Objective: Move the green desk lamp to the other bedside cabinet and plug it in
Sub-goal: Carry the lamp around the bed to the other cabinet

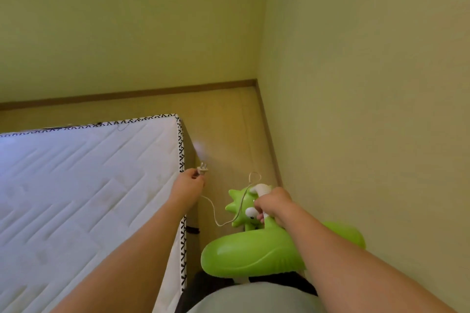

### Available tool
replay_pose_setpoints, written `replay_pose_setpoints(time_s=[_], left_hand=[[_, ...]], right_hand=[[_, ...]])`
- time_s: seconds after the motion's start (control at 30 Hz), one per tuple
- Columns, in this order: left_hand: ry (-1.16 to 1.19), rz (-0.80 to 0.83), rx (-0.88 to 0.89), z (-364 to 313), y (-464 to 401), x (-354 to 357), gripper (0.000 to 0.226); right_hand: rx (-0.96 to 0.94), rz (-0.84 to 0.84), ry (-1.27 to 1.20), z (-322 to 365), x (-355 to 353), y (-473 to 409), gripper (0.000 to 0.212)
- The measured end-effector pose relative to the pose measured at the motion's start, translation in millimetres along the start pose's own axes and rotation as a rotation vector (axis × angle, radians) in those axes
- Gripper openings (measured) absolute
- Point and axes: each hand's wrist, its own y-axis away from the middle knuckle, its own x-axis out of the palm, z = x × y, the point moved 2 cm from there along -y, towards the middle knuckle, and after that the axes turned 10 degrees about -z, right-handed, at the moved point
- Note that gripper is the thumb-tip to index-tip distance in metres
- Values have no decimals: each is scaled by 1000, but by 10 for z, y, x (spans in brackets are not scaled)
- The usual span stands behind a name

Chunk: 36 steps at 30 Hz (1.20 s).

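The green desk lamp (244, 249) is a cartoon figure with spikes, googly eyes and a broad glossy green shade. It is carried in the air over the floor strip between bed and wall. My right hand (273, 204) grips its white neck. My left hand (189, 183) pinches the white plug (202, 169) with its two prongs pointing away from me. The thin white cord (216, 216) sags between plug and lamp and loops above the lamp's head. No bedside cabinet or socket is in view.
A bare white quilted mattress (84, 185) with black-and-white edging fills the left. A narrow strip of light wood floor (229, 134) runs between the bed and the right wall (368, 109). A brown skirting board lines both walls, which meet at a corner ahead.
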Motion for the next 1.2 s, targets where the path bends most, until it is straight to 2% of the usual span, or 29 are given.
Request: replay_pose_setpoints(time_s=[0.07, 0.2, 0.33, 0.47, 0.6, 0.73, 0.9, 1.03, 1.2], left_hand=[[13, -26, 11, -336, -368, -33, 21], [83, -30, 4, -841, -914, -99, 22], [11, 0, 6, -1127, -1506, -190, 26], [-82, -10, 111, -1619, -2448, -474, 24], [-185, -95, 198, -2073, -3353, -862, 22], [-262, -191, 237, -2309, -3858, -1076, 18], [-263, -248, 174, -2403, -4500, -1340, 23], [-205, -301, 79, -2403, -5126, -1574, 24], [-154, -343, -53, -2437, -5799, -1834, 22]], right_hand=[[-49, 2, 36, 414, -54, -233, 42], [-111, -6, 93, 1242, -108, -540, 36], [-111, 4, 132, 2005, -105, -866, 41], [-105, 22, 132, 2925, 15, -1327, 46], [-131, 27, 127, 3788, 253, -1621, 41], [-184, 37, 130, 4500, 422, -1843, 29], [-206, 98, 170, 5359, 793, -2154, 28], [-272, 155, 302, 6054, 1191, -2521, 25], [-341, 260, 443, 6927, 1613, -2900, 32]])
